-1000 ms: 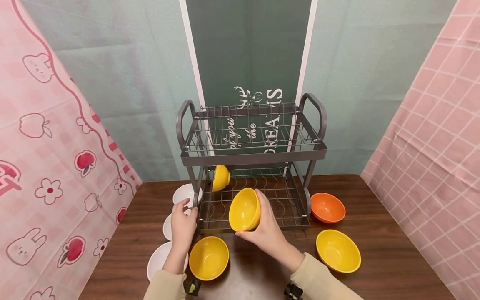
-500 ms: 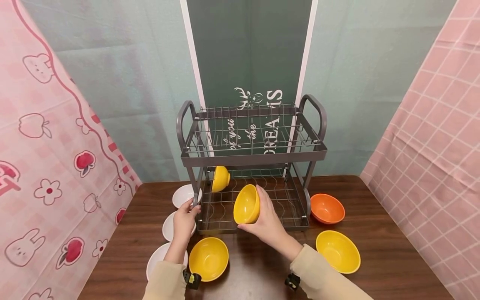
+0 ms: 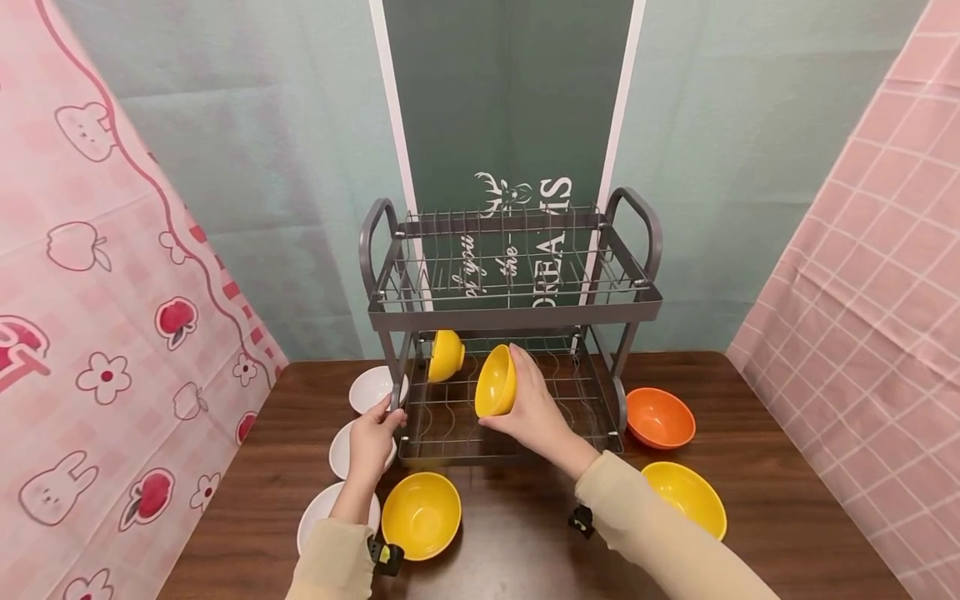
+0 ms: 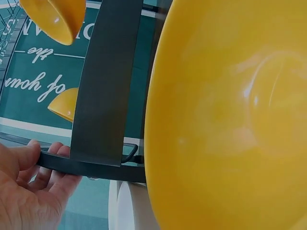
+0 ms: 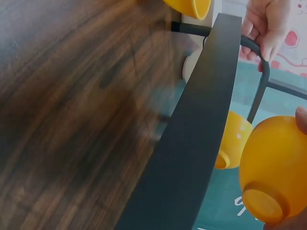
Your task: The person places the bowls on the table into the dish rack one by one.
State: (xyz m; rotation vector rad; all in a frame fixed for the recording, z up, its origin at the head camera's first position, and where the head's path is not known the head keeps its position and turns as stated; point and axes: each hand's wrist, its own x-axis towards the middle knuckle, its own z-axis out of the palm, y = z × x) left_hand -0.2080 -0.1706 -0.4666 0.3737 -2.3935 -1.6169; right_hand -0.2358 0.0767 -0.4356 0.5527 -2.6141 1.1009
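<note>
Head view: a dark two-tier wire rack (image 3: 517, 317) stands at the centre of the frame on a brown wooden worktop (image 3: 517, 550). The right hand (image 3: 536, 412) holds a small yellow bowl (image 3: 496, 382) near the middle of the frame, its grip pinching the bowl between thumb and fingers. The bowl is tipped, its opening towards the left of the frame, and is seen against the rack's lower tier. On that tier's left side, a second yellow bowl (image 3: 447, 357) stands on edge. The left hand (image 3: 371, 442), left of centre, has its grip closed around the rack's front left support. Three white bowls (image 3: 347, 450) line the left, partly hidden by the hand and sleeve. A larger yellow bowl (image 3: 422, 517) sits at bottom centre-left; an orange bowl (image 3: 661, 418) and another large yellow bowl (image 3: 693, 500) are at the right, the latter partly covered by the sleeve.

Left wrist view: the left hand, lower left, has its thumb and fingers around a dark bar of the rack. The larger yellow bowl fills the right; the two small ones show at the upper left.

Right wrist view: the small yellow bowl is at lower right, base showing, with fingertips (image 5: 301, 120) at its edge. The left hand grasps the rack at upper right.
</note>
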